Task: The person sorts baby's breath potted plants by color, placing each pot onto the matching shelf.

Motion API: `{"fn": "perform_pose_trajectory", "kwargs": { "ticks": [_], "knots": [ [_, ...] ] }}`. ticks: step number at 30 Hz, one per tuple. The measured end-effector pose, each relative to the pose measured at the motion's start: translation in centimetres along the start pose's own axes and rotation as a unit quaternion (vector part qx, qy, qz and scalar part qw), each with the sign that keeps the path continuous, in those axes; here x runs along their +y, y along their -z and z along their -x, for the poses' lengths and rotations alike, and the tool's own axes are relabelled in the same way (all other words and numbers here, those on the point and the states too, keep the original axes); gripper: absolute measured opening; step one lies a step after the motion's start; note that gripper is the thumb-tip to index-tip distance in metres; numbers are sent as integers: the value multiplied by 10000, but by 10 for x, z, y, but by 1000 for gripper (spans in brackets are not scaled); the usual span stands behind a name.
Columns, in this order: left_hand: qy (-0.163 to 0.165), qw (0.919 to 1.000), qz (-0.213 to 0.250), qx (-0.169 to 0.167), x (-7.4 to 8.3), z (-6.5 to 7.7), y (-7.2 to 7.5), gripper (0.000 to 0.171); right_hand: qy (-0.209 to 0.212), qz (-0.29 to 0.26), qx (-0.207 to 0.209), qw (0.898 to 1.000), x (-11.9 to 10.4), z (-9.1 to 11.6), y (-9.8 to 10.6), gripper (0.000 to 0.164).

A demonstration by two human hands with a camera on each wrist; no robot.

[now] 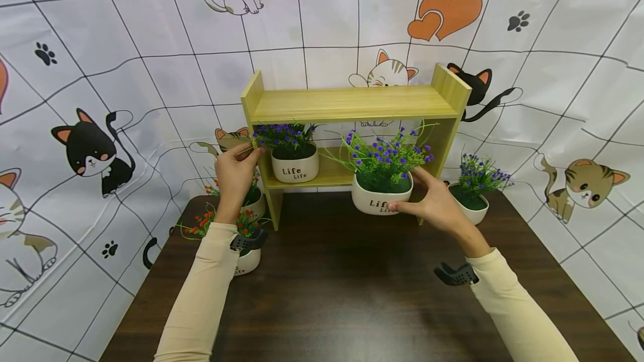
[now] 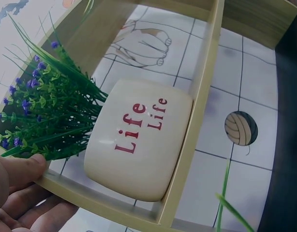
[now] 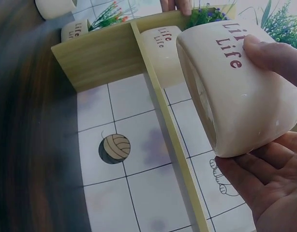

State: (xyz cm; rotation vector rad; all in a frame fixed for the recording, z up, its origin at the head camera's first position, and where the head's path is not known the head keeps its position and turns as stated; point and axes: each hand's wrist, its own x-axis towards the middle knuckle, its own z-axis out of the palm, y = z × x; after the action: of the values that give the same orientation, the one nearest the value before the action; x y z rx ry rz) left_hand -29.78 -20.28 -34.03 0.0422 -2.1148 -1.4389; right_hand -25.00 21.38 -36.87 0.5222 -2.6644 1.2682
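My right hand [image 1: 440, 203] grips a white oval pot of purple flowers [image 1: 382, 197] lettered "Life", thumb on its front and fingers round its side. In the right wrist view this pot [image 3: 245, 96] is held off the shelf board, its underside partly showing. My left hand [image 1: 235, 175] holds the left side panel of a light wooden shelf [image 1: 347, 104]. In the left wrist view the thumb lies over the panel's edge, with the other fingers [image 2: 51, 212] on the outer side. Beside that hand, another purple-flowered pot [image 1: 295, 165] stands on the middle board.
Right of the shelf, a third purple-flowered pot [image 1: 470, 205] stands on the dark wooden table [image 1: 332, 295]. Two pots with red-orange flowers stand left of it, the nearer pot [image 1: 249, 262] partly behind my left forearm. A cat-patterned sheet [image 1: 327, 21] hangs behind.
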Motion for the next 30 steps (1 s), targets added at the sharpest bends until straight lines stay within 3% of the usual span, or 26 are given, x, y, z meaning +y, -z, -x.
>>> {"fn": "perform_pose_trajectory", "kwargs": {
  "ticks": [4, 11, 16, 21, 30],
  "knots": [
    [-6, 10000, -10, -5, 0, 0, 0, 37, 32, -134, -34, 9999, -2, -7, -2, 59],
    [16, 10000, -3, -8, -1, 0, 1, 40, -54, -283, -101, 9995, -6, -20, -4, 91],
    [52, 10000, 14, -14, -1, 0, 0, 40, -162, -342, -122, 9992, -5, -29, -8, 103],
    [96, 10000, -5, -21, 1, 1, 0, 40, -197, -260, -123, 9994, -7, -37, -11, 103],
    [87, 10000, 1, -8, 1, 0, 0, 40, 62, -737, -278, 9969, -7, -56, -20, 89]
  ]
}}
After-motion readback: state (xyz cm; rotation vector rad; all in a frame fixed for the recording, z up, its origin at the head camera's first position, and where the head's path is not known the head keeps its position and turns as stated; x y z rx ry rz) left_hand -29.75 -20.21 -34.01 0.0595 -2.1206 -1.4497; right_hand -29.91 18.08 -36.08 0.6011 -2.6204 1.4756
